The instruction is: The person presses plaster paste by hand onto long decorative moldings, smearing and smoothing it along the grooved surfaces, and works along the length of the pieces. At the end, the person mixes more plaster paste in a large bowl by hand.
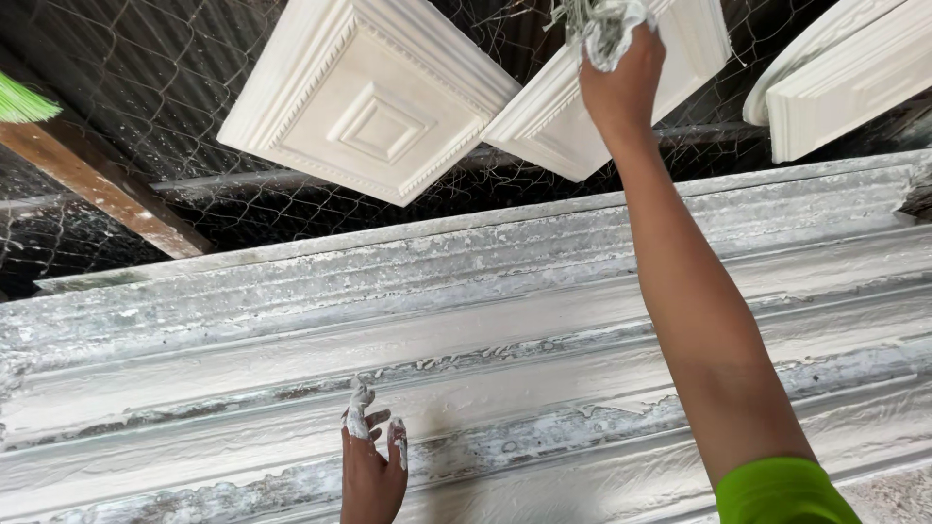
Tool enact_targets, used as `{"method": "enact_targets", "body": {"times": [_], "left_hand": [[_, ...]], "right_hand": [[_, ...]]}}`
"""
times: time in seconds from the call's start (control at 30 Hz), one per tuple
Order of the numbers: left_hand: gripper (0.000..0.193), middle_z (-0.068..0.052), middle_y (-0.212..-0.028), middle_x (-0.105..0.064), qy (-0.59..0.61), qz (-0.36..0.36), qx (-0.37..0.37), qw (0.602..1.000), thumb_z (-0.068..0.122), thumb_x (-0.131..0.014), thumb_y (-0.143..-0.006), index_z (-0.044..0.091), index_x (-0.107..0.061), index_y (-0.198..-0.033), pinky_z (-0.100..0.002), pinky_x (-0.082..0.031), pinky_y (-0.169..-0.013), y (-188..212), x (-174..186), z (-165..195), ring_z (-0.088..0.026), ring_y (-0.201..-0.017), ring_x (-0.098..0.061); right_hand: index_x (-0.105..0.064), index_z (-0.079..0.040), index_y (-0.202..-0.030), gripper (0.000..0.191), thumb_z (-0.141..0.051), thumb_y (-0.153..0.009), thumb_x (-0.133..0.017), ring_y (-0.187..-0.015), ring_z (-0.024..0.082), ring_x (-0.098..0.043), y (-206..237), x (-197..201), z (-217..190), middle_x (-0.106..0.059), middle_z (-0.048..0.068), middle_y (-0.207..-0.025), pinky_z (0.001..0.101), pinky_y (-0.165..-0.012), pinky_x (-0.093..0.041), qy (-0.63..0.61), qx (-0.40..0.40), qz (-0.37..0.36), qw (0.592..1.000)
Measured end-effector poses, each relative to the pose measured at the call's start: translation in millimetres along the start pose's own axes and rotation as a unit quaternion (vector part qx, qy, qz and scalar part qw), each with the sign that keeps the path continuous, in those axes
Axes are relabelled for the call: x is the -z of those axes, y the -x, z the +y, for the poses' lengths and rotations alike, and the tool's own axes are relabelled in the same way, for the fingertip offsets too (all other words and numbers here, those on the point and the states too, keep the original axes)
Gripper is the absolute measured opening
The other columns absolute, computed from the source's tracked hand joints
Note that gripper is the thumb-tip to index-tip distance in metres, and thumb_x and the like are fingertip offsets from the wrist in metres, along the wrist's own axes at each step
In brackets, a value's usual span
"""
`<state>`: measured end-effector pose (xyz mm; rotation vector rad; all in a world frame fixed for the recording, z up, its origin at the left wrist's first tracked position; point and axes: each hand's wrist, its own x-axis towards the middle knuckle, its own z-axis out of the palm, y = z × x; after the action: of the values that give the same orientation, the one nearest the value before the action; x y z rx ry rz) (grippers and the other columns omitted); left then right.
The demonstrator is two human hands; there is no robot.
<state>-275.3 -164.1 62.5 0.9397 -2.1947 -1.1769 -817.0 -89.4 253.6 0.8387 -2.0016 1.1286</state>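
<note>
From the head view, the right hand (621, 73) is raised high, fingers closed around a tuft of pale, plaster-wet fibre (602, 24) just in front of a white square moulded panel (374, 97) against wire mesh (146, 87). The left hand (372, 466), fingers loosely spread and coated in white plaster, holds nothing and rests its fingertips on the long plaster-caked mould (485, 330) across the bench.

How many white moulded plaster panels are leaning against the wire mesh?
3. A square panel at upper left, a second at centre behind the right hand, and a third at upper right, cut by the frame edge; more may be out of view.
</note>
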Motion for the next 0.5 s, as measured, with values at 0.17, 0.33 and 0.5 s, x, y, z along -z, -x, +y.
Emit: {"method": "enact_targets", "body": {"times": [0.17, 0.33, 0.5], "left_hand": [[0.064, -0.021, -0.138, -0.049, -0.009, -0.028, 0.027, 0.999, 0.005, -0.061, -0.092, 0.007, -0.032, -0.15, -0.043, -0.059, -0.087, 4.2, -9.8, 5.5, -0.03, -0.117, -0.063], [0.074, -0.021, -0.139, -0.048, 0.024, -0.046, 0.036, 0.998, 0.006, -0.062, -0.09, 0.013, -0.029, -0.156, -0.04, -0.062, -0.068, 10.6, -19.9, 26.0, -0.029, -0.116, -0.063], [0.074, -0.023, -0.135, -0.05, 0.029, -0.073, 0.017, 0.997, 0.007, -0.062, -0.09, 0.014, -0.03, -0.156, -0.042, -0.061, -0.072, 20.8, -38.5, 28.1, -0.031, -0.113, -0.066]], "right_hand": [[-0.055, 0.001, -0.138, 0.044, -0.008, -0.103, -0.079, -0.132, 0.043, -0.049, -6.8, 29.8, 1.5, -0.057, 0.02, -0.138, 0.0511, -0.112, -0.045, 0.023, 0.019, 0.003, 1.0], [-0.054, 0.002, -0.139, 0.048, -0.001, -0.097, -0.077, -0.129, 0.044, -0.051, -16.9, 62.1, -1.4, -0.058, 0.024, -0.136, 0.0523, -0.11, -0.044, 0.046, 0.108, 0.03, 0.993], [-0.053, 0.002, -0.135, 0.043, -0.002, -0.099, -0.076, -0.127, 0.041, -0.053, -33.8, 78.7, 3.8, -0.054, 0.024, -0.132, 0.0496, -0.109, -0.045, 0.012, 0.075, 0.032, 0.997]]}}
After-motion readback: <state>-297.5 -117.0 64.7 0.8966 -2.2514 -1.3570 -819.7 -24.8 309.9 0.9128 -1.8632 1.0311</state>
